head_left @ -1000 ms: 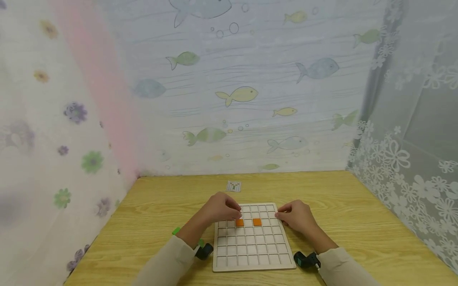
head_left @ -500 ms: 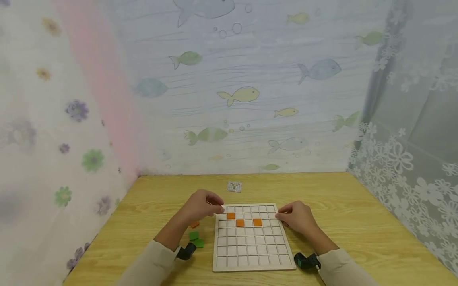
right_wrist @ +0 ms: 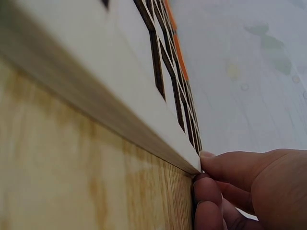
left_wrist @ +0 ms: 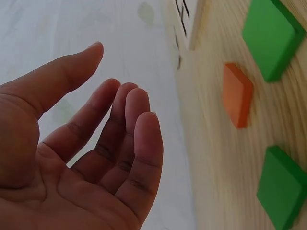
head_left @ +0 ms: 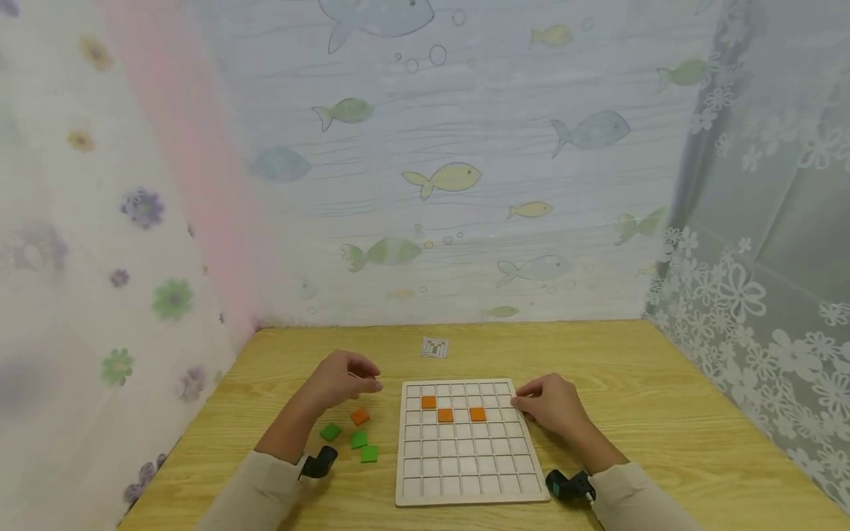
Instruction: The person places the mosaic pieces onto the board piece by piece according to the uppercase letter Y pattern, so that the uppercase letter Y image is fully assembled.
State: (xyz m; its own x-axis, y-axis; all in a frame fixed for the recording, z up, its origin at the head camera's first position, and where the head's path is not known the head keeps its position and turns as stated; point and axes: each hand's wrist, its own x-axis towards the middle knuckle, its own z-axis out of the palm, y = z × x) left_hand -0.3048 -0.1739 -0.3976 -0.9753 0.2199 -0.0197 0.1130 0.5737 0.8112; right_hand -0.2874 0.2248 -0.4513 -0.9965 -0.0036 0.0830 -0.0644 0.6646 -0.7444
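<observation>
A pale wooden grid board [head_left: 465,447] lies on the table, with three orange tiles [head_left: 446,416] set in cells of its upper rows. My left hand [head_left: 345,380] hovers left of the board, thumb apart from loosely bent fingers, holding nothing; the left wrist view shows the bare palm [left_wrist: 91,187]. Under and beside it lie a loose orange tile [head_left: 360,417] and green tiles [head_left: 359,440], two of which nearly touch. At the board's right edge, my right hand [head_left: 553,402] pinches the rim, thumb on the edge and fingers curled below in the right wrist view.
A small printed pattern card [head_left: 434,347] lies behind the board. The wooden table [head_left: 598,354] ends at a fish-print curtain [head_left: 451,280] at the back, with flowered curtains at both sides. Dark wrist cameras [head_left: 569,484] sit close to the table.
My left hand placed an orange tile in the board's second row, let go and moved left off the board toward the loose tiles. My right hand stayed at the board's edge.
</observation>
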